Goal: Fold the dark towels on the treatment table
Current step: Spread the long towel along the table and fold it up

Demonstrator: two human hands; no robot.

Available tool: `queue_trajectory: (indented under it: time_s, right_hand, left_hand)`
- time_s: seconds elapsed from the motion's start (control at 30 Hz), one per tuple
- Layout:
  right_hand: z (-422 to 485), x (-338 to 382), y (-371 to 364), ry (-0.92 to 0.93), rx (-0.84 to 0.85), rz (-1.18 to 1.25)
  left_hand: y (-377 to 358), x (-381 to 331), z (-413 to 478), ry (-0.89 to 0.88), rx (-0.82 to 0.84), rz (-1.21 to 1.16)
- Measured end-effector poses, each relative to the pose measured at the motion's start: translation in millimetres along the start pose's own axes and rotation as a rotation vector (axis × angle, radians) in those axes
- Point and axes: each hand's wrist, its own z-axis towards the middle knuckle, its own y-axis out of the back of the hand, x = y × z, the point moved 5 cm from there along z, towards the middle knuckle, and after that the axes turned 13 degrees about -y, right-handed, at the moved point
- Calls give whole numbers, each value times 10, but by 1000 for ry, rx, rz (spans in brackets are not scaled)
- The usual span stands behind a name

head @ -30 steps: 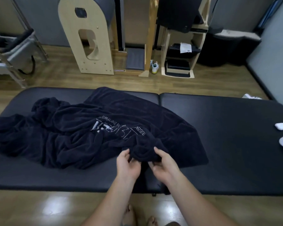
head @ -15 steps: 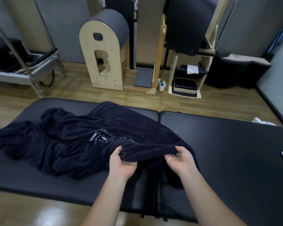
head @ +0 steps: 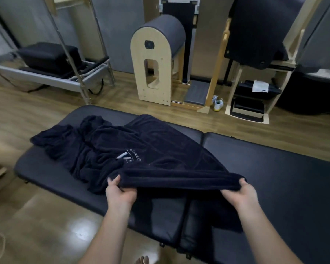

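A: The hands have swung wide apart! Half a second ago they sat close together on the towel's near edge, and now that edge is pulled out in a line between them.

B: On the head camera, the left hand point(head: 120, 193) grips one end of the hem with its fingers curled round the cloth. The right hand point(head: 238, 193) is clenched on the other end, fabric bunched in its grasp.

A: And the dark towel point(head: 160, 159) itself?

B: Its near edge is lifted between the two hands. The rest trails away beyond the left hand, rumpled on the black treatment table point(head: 284, 178). A flap hangs below the hands over the table's near side.

A: There's a pale logo point(head: 131, 158) just beyond the left hand, half lost in a crease.

B: Yes, and the table's padding runs on well past the right hand. The seam between its two sections lies between the hands.

A: Further out?

B: Well beyond the hands, on the wooden floor point(head: 36, 111), stands a wood-sided barrel point(head: 156, 60) with grey padding. A pair of pale shoes point(head: 218, 103) sits to its right, and a metal-framed bench point(head: 51, 73) is far off past the left hand. Bare toes point(head: 142, 260) show low down, between the forearms.
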Motion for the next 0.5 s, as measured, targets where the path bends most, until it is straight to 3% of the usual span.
queue_trajectory:
  time_s: [0.23,0.33,0.43,0.5]
  right_hand:
    - [-220,667,-224,145,-113,-24]
    - [-399,906,-199,227,-153,-31]
    - [-487,1089,60,337,-292,-40]
    - [-496,1098,386,403,-283,66]
  left_hand:
    - [-393,-406,247,-76,57,-138]
    - [-565,-289,151,-63,42,-34]
    - [-247,46,301,54,-83,58]
    - [68,283,435,199,-162,128]
